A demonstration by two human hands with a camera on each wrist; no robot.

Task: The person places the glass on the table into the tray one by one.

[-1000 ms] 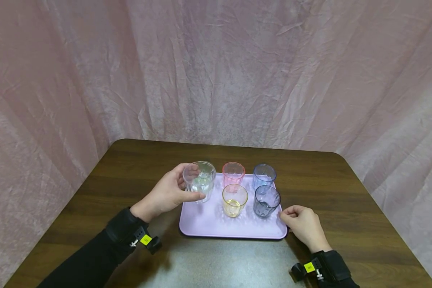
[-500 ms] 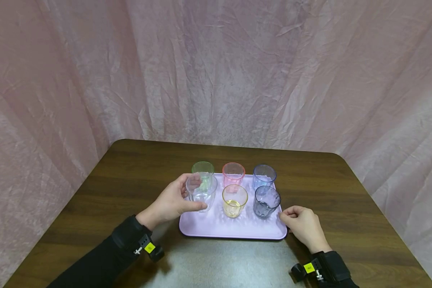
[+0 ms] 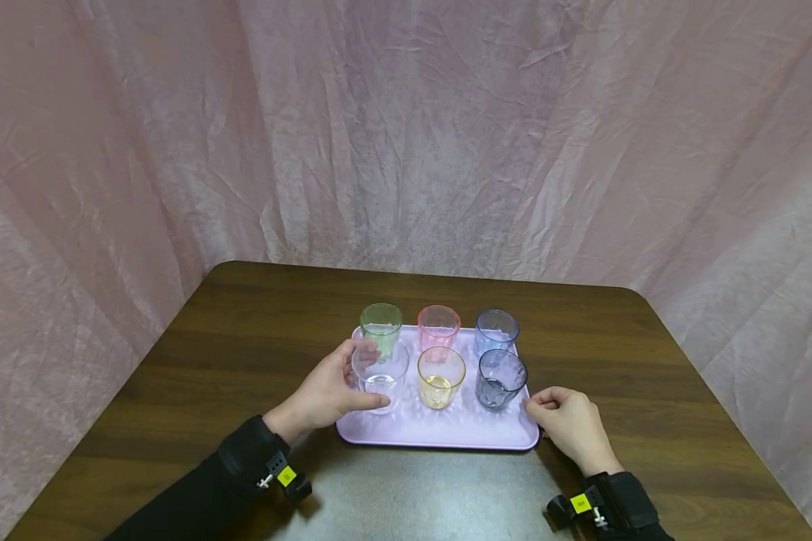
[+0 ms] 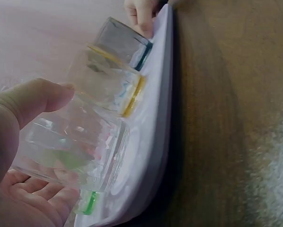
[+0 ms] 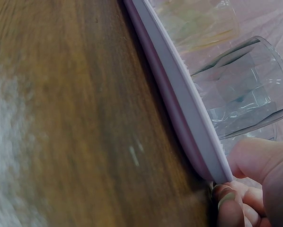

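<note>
My left hand (image 3: 325,391) grips a clear glass (image 3: 383,385) from its left side, thumb in front and fingers behind. The glass is upright over the front left of the lilac tray (image 3: 440,434); in the left wrist view its base (image 4: 115,156) is right at the tray's surface. At the tray's right edge, my right hand (image 3: 574,424) pinches the rim, thumb above and fingers curled beneath, as the right wrist view shows. A yellow-rimmed glass (image 3: 441,379) stands just right of the clear one, and a dark grey glass (image 3: 501,385) is nearest my right hand.
Along the tray's back row stand a green glass (image 3: 381,319), a pink glass (image 3: 438,324) and a blue glass (image 3: 497,329). The tray lies on a brown wooden table (image 3: 284,300). A pinkish curtain (image 3: 406,150) hangs behind the table.
My left hand has brought the clear glass down and toward me, from in front of the green glass to the front-left spot. The green glass now shows. My right hand has stayed put.
</note>
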